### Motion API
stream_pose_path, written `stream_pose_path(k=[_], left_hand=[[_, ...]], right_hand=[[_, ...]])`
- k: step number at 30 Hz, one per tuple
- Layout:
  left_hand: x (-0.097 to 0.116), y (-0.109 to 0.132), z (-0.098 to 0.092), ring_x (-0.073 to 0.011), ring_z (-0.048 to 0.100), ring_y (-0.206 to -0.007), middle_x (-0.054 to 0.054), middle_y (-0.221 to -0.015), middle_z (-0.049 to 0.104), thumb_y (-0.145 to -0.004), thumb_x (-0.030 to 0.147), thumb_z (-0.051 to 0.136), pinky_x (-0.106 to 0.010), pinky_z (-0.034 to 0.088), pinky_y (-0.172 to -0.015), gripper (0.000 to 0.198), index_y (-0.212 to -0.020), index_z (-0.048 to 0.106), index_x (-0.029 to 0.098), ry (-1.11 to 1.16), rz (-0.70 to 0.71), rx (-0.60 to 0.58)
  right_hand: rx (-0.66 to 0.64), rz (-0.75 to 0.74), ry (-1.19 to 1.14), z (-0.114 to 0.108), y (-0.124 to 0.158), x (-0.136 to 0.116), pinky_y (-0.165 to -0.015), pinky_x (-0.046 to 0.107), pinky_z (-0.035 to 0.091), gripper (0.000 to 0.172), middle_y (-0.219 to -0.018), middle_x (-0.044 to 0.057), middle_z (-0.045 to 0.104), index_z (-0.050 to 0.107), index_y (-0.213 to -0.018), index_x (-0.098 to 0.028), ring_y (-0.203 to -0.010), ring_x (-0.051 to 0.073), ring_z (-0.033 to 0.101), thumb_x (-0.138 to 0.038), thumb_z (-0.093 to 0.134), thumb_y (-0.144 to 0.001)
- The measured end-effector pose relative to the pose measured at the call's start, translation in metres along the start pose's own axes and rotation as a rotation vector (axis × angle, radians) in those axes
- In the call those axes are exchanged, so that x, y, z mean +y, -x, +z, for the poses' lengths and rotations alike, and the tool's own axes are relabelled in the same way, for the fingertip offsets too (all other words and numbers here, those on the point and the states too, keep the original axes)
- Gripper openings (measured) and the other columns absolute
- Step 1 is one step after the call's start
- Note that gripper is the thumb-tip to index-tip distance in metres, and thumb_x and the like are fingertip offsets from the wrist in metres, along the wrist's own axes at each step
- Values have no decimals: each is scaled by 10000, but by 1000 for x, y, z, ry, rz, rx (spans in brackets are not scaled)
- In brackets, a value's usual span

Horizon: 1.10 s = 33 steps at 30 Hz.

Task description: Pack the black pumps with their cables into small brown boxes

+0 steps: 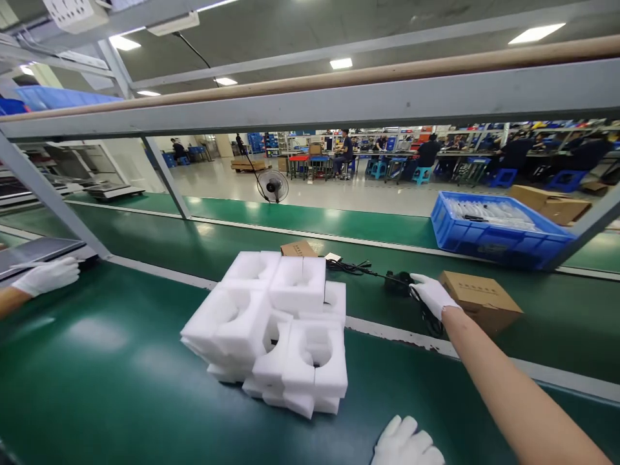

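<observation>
Gripping a black cable that loops just below it, the right hand is outstretched — likely to span the rail — beside a carton on its right, the cropped left hand's grip impossible to tell.

A white-gloved grip is cut off at the wrist by the bottom edge. Another grip partly covers a black object, which is too dark to identify. White foam blocks hide the lower part of a small carton. Print on the larger carton is illegible; distant workers are blurred; the blue bin's pale contents are unclear.
</observation>
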<state>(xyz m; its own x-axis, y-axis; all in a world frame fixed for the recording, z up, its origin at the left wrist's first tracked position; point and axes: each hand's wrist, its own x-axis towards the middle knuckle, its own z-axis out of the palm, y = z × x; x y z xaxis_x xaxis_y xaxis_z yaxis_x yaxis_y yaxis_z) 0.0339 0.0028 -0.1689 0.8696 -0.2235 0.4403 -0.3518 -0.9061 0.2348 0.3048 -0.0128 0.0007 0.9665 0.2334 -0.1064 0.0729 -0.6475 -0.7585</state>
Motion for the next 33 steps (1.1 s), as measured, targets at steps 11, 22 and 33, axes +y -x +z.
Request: stream_pose_path(k=[11, 22, 33], left_hand=[[0, 18, -41, -274, 569, -1208, -53, -1273, 633, -858, 407, 536, -505, 440, -1087, 409, -1209, 622, 216, 229, -256, 174], [4, 7, -75, -305, 278, -1430, -126, -1539, 311, -877, 229, 473, -505, 302, -1172, 554, -1428, 430, 186, 224, -467, -92], [30, 15, -89, -327, 419, -1326, -81, -1116, 652, -866, 113, 413, -542, 378, -1112, 288, -918, 692, 163, 87, 26, -262]], right_hand=[[-24, -131, -36, -56, 133, 43, -764, 303, 479, 508, -797, 52, 686, 655, -1149, -117, -739, 192, 619, -277, 505, -691], [-147, -43, 468, -22, 311, 105, -1081, 394, 394, 508, -1316, 64, 585, 595, -1285, -188, -1196, 231, 562, -253, 275, -895], [-115, 3, 569, -3, 358, 116, -832, 348, 515, 454, -1258, 102, 601, 646, -1178, -221, -953, 239, 666, -177, 258, -947]])
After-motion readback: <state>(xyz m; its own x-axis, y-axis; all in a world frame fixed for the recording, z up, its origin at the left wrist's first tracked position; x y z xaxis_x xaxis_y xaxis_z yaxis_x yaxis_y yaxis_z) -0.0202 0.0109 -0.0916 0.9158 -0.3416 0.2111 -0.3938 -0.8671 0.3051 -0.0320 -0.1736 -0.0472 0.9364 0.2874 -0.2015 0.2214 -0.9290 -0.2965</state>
